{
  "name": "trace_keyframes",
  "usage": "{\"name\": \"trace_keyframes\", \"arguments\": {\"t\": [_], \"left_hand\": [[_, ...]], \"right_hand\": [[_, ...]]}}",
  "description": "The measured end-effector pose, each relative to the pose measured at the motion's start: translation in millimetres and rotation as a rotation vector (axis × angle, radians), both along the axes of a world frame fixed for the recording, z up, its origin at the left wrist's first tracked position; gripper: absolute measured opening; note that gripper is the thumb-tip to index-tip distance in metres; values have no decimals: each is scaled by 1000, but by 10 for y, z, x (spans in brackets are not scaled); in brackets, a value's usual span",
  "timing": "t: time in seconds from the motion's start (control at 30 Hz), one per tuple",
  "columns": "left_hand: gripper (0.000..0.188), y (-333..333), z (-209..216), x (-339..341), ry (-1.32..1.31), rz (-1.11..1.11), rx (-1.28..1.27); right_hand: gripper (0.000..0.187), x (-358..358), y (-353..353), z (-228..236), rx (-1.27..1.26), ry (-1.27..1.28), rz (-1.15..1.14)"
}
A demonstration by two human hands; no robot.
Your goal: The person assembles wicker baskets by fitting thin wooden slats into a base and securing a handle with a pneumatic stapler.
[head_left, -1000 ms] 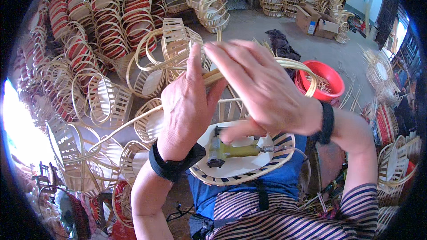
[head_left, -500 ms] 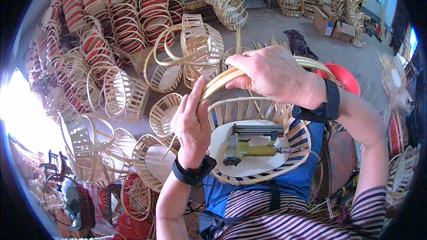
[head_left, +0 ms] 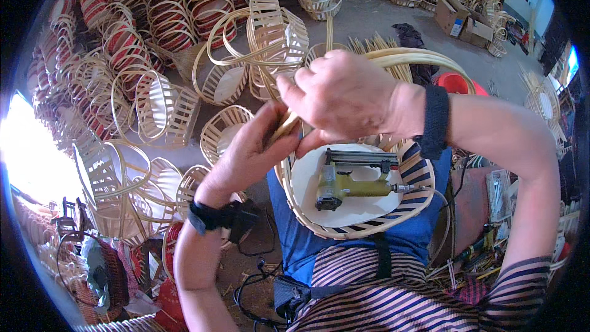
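The left hand (head_left: 253, 142) was at the near end of some bent pale strips (head_left: 424, 56), and its grip was pinching them between the thumb and fingers. The right hand (head_left: 344, 95) was right next to it, a bit higher up, with its grip curled over the same strips. Part of what it held was hidden under the hand. The strips made a big round bend that came out past the right hand and dipped behind the right arm (head_left: 491, 126), near a red tub (head_left: 453, 82). A pale basket (head_left: 335, 232) sat on the person's lap, on blue cloth (head_left: 413, 233), just under the hands. It had a white oval bottom (head_left: 304, 179) with flat slats around it. A green and black nail gun (head_left: 356, 187) lay on that bottom, with a hose (head_left: 448, 218) going out to the right. Lots of red and pale baskets (head_left: 209, 12) were piled at the far left, and brown boxes (head_left: 450, 17) stood on the floor (head_left: 369, 18) at the far right
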State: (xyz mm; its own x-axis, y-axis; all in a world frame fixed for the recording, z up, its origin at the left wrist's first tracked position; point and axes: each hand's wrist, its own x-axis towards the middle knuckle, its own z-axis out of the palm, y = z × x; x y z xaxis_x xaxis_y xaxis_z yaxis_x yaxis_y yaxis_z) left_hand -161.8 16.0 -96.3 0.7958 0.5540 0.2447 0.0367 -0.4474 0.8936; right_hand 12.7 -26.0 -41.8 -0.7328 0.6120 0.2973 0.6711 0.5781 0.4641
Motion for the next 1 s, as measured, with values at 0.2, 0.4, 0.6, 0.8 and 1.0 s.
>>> {"name": "trace_keyframes", "arguments": {"t": [0.2,0.4,0.6,0.8,1.0], "left_hand": [[19,-211,-830,-16,-238,299,-88],[21,-302,-880,255,-405,467,-35],[20,-277,-633,356,-287,532,262],[28,-126,-842,325,-439,569,106],[38,-239,-681,416,-304,572,258]], "right_hand": [[54,56,12,-7,65,18,22],[49,81,-43,-5,71,37,-33],[53,70,-51,-15,16,100,-137],[45,-59,-287,-349,202,317,205],[57,416,-679,-1502,-867,489,-290]]}}
